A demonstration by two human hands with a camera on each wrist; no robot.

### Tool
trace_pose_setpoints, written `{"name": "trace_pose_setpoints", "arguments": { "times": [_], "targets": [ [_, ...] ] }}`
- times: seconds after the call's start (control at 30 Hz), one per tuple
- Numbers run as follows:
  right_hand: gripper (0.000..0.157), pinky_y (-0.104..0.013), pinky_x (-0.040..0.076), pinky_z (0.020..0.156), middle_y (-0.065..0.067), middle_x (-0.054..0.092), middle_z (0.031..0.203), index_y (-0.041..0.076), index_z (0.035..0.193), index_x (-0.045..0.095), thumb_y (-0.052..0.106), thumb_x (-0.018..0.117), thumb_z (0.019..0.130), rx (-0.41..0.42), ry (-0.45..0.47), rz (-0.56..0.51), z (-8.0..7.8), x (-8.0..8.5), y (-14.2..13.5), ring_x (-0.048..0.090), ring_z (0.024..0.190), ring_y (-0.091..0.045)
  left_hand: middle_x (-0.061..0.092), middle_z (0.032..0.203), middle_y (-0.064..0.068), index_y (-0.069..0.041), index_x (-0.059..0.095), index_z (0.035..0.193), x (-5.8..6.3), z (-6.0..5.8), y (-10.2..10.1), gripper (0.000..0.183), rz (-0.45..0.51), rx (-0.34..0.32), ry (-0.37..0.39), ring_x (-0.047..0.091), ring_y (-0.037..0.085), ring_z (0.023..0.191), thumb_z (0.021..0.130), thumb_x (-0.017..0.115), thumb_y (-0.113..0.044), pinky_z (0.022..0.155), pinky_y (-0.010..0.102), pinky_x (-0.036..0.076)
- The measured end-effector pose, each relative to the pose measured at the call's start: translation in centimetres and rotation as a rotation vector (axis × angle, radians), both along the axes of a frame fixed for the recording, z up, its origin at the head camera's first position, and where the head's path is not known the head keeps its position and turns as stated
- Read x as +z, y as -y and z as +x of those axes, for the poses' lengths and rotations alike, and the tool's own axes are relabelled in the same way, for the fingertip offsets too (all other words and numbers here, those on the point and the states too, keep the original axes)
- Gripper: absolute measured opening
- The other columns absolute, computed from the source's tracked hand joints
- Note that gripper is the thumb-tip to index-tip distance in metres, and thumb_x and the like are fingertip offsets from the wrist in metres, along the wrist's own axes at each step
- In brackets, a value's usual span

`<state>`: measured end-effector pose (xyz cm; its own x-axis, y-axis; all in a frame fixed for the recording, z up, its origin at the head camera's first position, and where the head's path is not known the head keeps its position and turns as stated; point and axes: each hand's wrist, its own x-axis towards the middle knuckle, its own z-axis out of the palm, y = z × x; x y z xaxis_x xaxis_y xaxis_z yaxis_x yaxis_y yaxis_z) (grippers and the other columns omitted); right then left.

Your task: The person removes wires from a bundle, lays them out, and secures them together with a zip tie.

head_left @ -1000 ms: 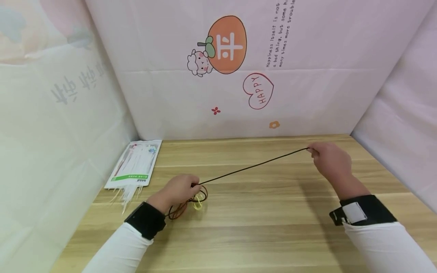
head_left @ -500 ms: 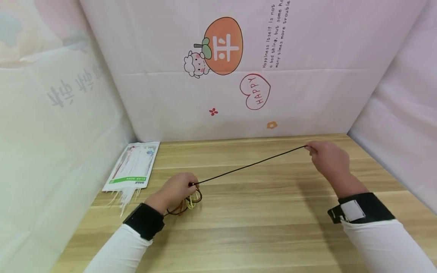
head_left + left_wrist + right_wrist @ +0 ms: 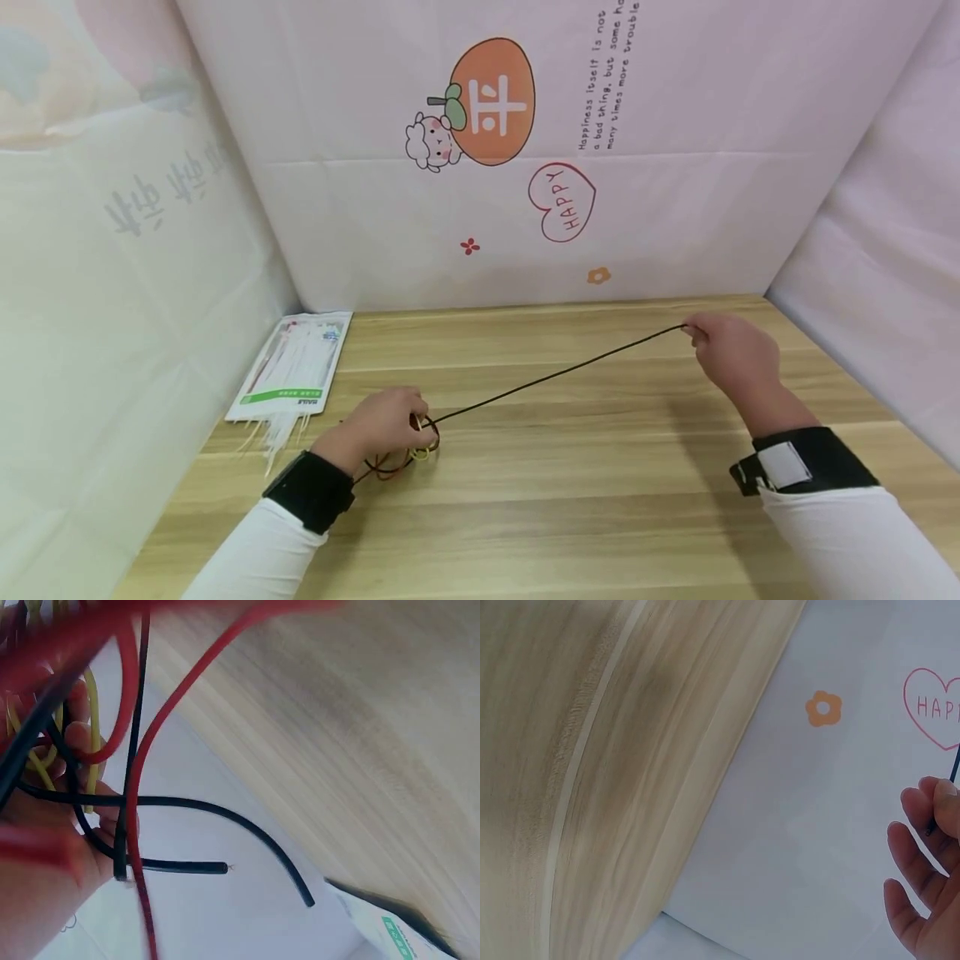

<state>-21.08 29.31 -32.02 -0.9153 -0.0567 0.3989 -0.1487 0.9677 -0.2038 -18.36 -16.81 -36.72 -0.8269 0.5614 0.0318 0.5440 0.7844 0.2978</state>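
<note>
A black wire [image 3: 555, 375] runs taut above the table, rising from my left hand to my right. My right hand [image 3: 738, 358] pinches its far end between thumb and forefinger; the other fingers are loosely bent in the right wrist view. At the left, my left hand [image 3: 378, 425] holds a tangle of wires, which hangs in loops below the palm. Close to the left wrist camera are a red wire [image 3: 176, 697], a yellow wire [image 3: 94, 735] and black wires with cut ends, one showing bare strands. Part of the tangle is hidden behind the left fingers.
A white packet [image 3: 288, 358] with a green band lies at the table's back left, thin white cable ties [image 3: 281, 437] sticking out of its near end. Printed white sheets [image 3: 360, 225] wall in the wooden table [image 3: 570, 517] at the back and both sides.
Over the last half second my left hand has dropped slightly and its fingers have shifted on the tangle. My right hand has moved a little to the right, the black wire staying taut.
</note>
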Motion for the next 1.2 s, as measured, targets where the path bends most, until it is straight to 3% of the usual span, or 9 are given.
{"name": "trace_pose_setpoints", "arguments": {
  "times": [0.1, 0.33, 0.5, 0.73, 0.87, 0.97, 1.1, 1.13, 1.2],
  "targets": [
    [0.022, -0.036, 0.035, 0.040, -0.025, 0.067, 0.101, 0.008, 0.112, 0.068, 0.014, 0.054, 0.097, 0.002, 0.015, -0.004, 0.0, 0.0, 0.0, 0.060, 0.067, -0.033, 0.039, 0.071, -0.004, -0.017, 0.038, 0.060, 0.1, 0.0, 0.0, 0.034, 0.008, 0.011, 0.008, 0.033, 0.009, 0.059, 0.082, 0.063, -0.018, 0.055, 0.023, 0.027],
    [0.026, -0.036, 0.034, 0.040, -0.026, 0.066, 0.106, 0.007, 0.116, 0.066, 0.014, 0.051, 0.097, -0.016, 0.025, 0.003, -0.2, -0.1, 0.0, 0.059, 0.065, -0.031, 0.064, 0.094, -0.002, -0.011, 0.072, 0.088, -0.3, -0.3, -0.1, 0.006, 0.015, 0.060, 0.014, 0.057, 0.015, 0.087, 0.088, 0.067, -0.013, 0.077, 0.034, 0.048],
    [0.024, -0.038, 0.034, 0.040, -0.026, 0.066, 0.103, 0.007, 0.114, 0.067, 0.015, 0.052, 0.097, -0.036, 0.026, 0.008, -0.1, -0.2, -0.5, 0.058, 0.064, -0.031, 0.060, 0.082, -0.006, -0.015, 0.069, 0.085, -0.7, -0.2, 0.5, 0.017, 0.031, 0.082, 0.046, 0.052, 0.011, 0.072, 0.084, 0.076, -0.030, 0.065, 0.031, 0.045],
    [0.022, -0.039, 0.033, 0.038, -0.026, 0.067, 0.095, 0.007, 0.109, 0.068, 0.015, 0.053, 0.095, -0.036, 0.013, 0.004, 0.0, -0.5, -1.1, 0.054, 0.055, -0.029, 0.066, 0.093, 0.002, -0.013, 0.069, 0.116, -0.9, 0.2, 0.9, 0.033, -0.006, 0.070, 0.069, 0.058, 0.016, 0.077, 0.089, 0.069, -0.031, 0.073, 0.037, 0.048],
    [0.022, -0.040, 0.032, 0.037, -0.027, 0.066, 0.093, 0.008, 0.109, 0.068, 0.016, 0.052, 0.096, -0.040, 0.004, 0.003, 0.0, -0.5, -1.2, 0.052, 0.053, -0.030, 0.059, 0.088, 0.002, -0.011, 0.074, 0.096, -0.7, 0.1, 0.7, 0.016, -0.044, 0.068, 0.028, 0.052, 0.018, 0.077, 0.089, 0.065, -0.023, 0.067, 0.034, 0.045],
    [0.022, -0.041, 0.032, 0.037, -0.028, 0.066, 0.091, 0.008, 0.110, 0.068, 0.018, 0.052, 0.097, -0.054, 0.008, 0.001, 0.0, -0.3, -1.4, 0.051, 0.051, -0.030, 0.061, 0.105, 0.009, -0.011, 0.071, 0.085, -0.6, 0.0, 0.8, 0.013, -0.016, 0.077, -0.011, 0.053, 0.024, 0.095, 0.087, 0.061, -0.017, 0.077, 0.038, 0.046],
    [0.023, -0.041, 0.033, 0.038, -0.028, 0.065, 0.096, 0.008, 0.113, 0.067, 0.017, 0.052, 0.097, -0.065, 0.027, -0.008, -0.1, -0.1, -1.7, 0.055, 0.057, -0.035, 0.054, 0.134, 0.015, -0.010, 0.069, 0.077, -0.7, -0.2, 1.0, 0.016, 0.037, 0.096, -0.025, 0.043, 0.035, 0.124, 0.088, 0.058, -0.015, 0.097, 0.055, 0.038],
    [0.024, -0.040, 0.033, 0.039, -0.028, 0.065, 0.098, 0.007, 0.114, 0.067, 0.017, 0.052, 0.097, -0.065, 0.032, -0.008, -0.1, -0.1, -1.8, 0.057, 0.060, -0.036, 0.055, 0.134, 0.014, -0.011, 0.067, 0.074, -0.8, -0.3, 1.1, 0.016, 0.043, 0.101, -0.028, 0.042, 0.035, 0.126, 0.087, 0.059, -0.015, 0.098, 0.057, 0.036],
    [0.024, -0.040, 0.033, 0.039, -0.028, 0.065, 0.101, 0.006, 0.114, 0.066, 0.016, 0.052, 0.097, -0.061, 0.046, -0.010, 0.0, -0.1, -1.9, 0.058, 0.064, -0.038, 0.064, 0.111, 0.011, -0.013, 0.057, 0.066, -0.9, -0.3, 1.2, 0.020, 0.061, 0.108, -0.012, 0.054, 0.030, 0.107, 0.085, 0.059, -0.014, 0.089, 0.049, 0.043]
  ]
}}
